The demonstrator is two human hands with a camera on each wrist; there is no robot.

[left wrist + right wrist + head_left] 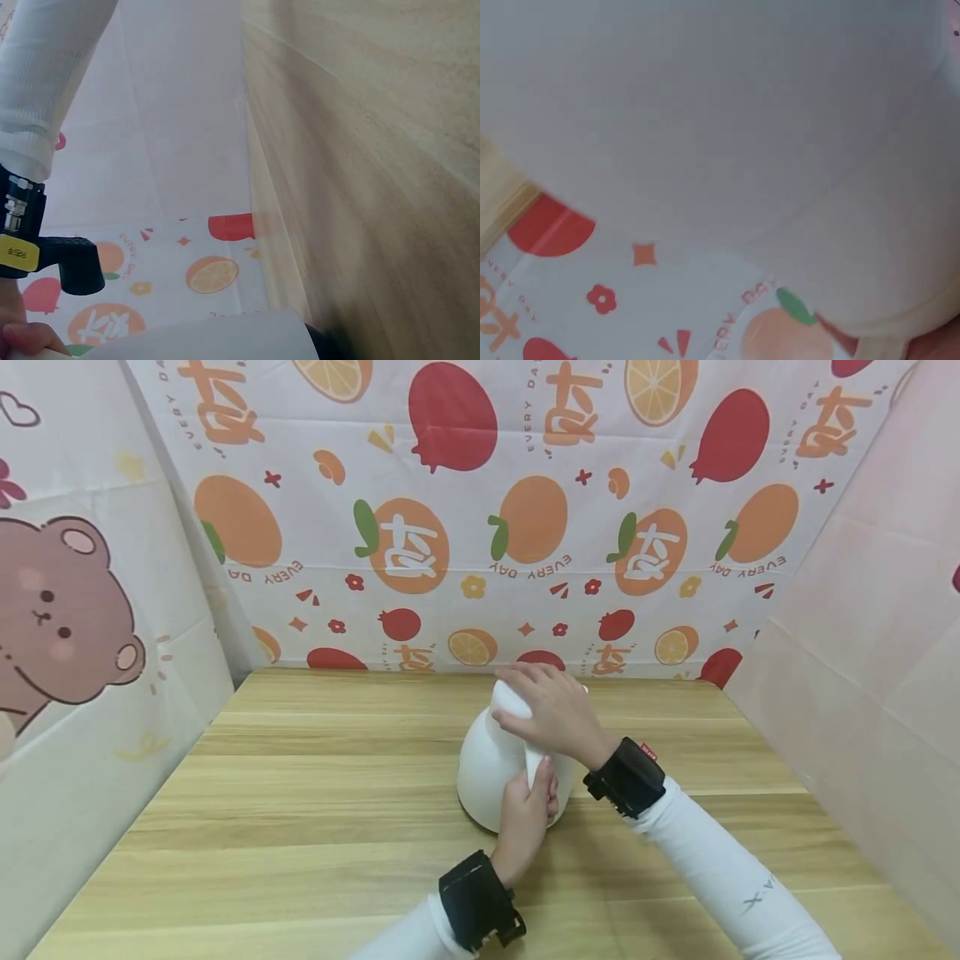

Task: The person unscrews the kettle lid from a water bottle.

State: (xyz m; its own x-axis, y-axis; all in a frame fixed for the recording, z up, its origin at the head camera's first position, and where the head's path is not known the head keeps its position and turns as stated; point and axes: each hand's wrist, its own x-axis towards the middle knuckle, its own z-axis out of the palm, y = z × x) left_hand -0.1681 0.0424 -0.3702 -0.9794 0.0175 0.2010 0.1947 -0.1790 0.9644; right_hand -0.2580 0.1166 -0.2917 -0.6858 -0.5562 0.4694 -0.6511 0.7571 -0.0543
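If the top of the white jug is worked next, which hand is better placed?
Probably the right hand: it lies over the top of the white jug. The left hand grips the handle lower down, so it seems better suited to steadying the jug.

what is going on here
A person is handling a white thermos-style jug, which stands on a wooden table. The left-hand grip is around its handle, while the right-hand grip lies over its top. Whether that top is being pressed or turned, I can't tell.
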